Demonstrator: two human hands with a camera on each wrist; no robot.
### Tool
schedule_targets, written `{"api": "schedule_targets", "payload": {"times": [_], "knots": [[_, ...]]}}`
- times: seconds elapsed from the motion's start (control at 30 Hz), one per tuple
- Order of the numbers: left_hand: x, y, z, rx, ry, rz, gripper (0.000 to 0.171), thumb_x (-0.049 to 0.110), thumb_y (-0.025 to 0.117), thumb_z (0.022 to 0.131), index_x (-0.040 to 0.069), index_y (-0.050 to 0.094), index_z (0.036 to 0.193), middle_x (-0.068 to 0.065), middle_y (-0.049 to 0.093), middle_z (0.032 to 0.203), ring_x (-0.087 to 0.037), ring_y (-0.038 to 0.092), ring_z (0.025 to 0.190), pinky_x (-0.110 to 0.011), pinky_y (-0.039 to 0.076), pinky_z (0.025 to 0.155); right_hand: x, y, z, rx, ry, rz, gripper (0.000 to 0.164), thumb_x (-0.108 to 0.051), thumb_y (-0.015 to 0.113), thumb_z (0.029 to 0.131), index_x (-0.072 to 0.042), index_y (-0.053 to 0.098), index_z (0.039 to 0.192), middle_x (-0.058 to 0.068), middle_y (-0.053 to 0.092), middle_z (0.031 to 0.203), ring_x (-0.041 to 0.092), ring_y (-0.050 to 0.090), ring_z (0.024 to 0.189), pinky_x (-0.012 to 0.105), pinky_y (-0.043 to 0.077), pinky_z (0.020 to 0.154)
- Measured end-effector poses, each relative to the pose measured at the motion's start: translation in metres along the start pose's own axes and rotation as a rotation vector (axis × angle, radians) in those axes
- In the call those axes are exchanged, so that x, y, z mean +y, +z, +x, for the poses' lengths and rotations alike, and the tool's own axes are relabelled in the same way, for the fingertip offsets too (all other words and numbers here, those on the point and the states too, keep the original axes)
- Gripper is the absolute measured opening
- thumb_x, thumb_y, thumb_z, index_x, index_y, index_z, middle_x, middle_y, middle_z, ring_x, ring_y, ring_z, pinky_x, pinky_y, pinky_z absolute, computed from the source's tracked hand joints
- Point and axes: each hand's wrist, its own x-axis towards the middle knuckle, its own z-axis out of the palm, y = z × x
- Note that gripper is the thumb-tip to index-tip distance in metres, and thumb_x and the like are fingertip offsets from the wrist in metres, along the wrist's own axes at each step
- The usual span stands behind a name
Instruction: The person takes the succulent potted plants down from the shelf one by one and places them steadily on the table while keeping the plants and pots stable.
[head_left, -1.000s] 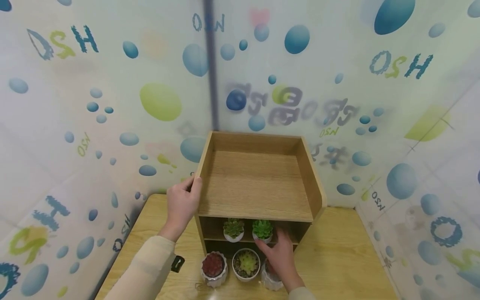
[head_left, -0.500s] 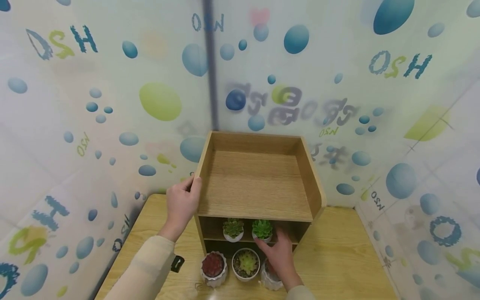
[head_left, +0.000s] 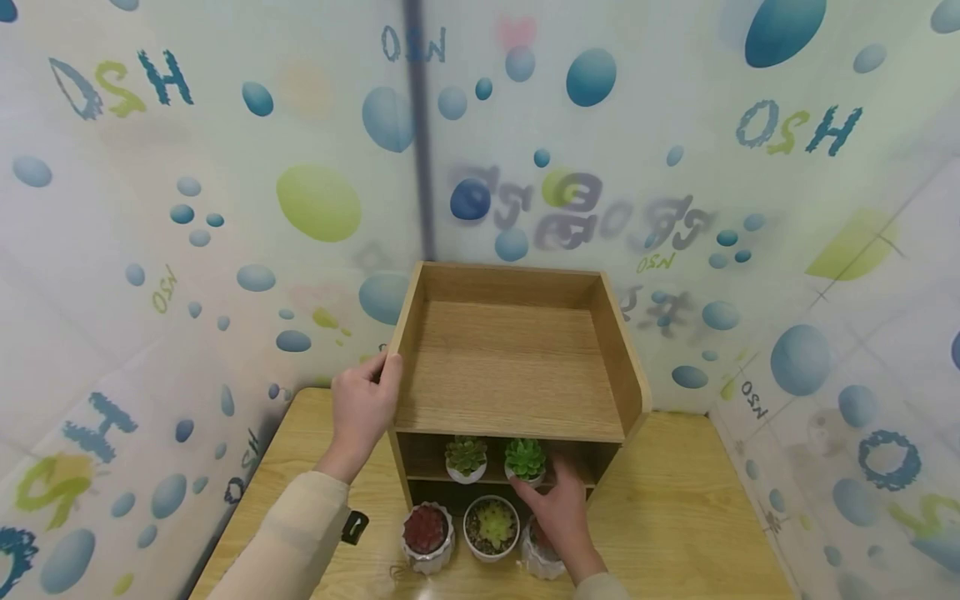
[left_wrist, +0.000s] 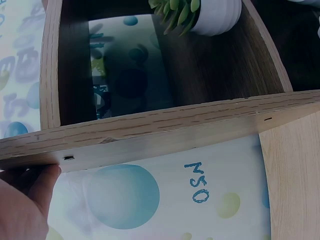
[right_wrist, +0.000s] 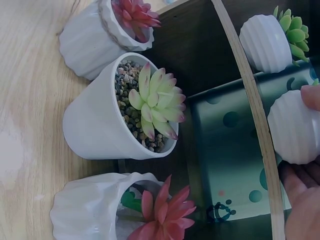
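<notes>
Pot (right_wrist: 292,127), white and ribbed, with a bright green plant (head_left: 525,457) in it, is inside the cabinet (head_left: 510,358), in the compartment just under the top, near the front edge of the shelf (right_wrist: 258,120). Whether its base rests fully on the wood, I cannot tell. The right hand (head_left: 557,504) pinches it by the sides: the thumb is against one side and the fingers are at the opposite one; some fingertips are hidden.

In my judgement, the grip is well chosen, on the hard wall and not on the leaves. It would be wise to loosen the fingers only when the base is flat and wholly behind the edge. A second pot (right_wrist: 265,44) stands to the left, apart, so any sideways push should be small. Also the wrist is close above the right one of three front pots (head_left: 492,529); it should be lifted a little before drawing back.

The left hand (head_left: 365,400) holds the cabinet's left side, thumb pressed to the board, other fingertips not clearly seen. This support, I think, is useful against sliding.
</notes>
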Motion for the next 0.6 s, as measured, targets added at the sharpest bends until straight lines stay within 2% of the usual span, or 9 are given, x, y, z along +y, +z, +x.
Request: {"api": "schedule_targets", "payload": {"times": [0.27,0.43,0.6], "knots": [[0.000,0.000,0.000,-0.008,-0.022,-0.010,0.029,0.018,0.061,0.102,0.001,0.073,0.124,-0.020,0.074,0.074,-0.005,0.046,0.043,-0.021,0.037,0.041,0.001,-0.003,-0.006,-0.002,0.017,0.037,0.060,-0.021,0.090,0.078,0.004,0.064,0.125,0.023,0.067,0.119,0.042,0.068,0.110,0.053,0.057,0.093],[0.001,0.000,0.000,-0.004,-0.020,-0.015,0.030,0.018,0.061,0.102,0.001,0.073,0.123,-0.022,0.075,0.079,-0.005,0.048,0.046,-0.020,0.037,0.042,-0.001,-0.007,-0.011,-0.030,0.064,0.100,0.062,-0.019,0.090,0.080,0.006,0.061,0.129,0.025,0.064,0.125,0.047,0.064,0.118,0.054,0.055,0.097],[0.000,0.000,0.001,-0.003,-0.018,-0.018,0.030,0.019,0.061,0.103,0.002,0.073,0.123,-0.023,0.076,0.085,-0.005,0.053,0.049,-0.018,0.038,0.042,-0.001,-0.012,-0.016,-0.021,0.078,0.124,0.061,-0.017,0.090,0.079,0.007,0.061,0.127,0.025,0.064,0.123,0.047,0.064,0.118,0.055,0.054,0.098]]}}
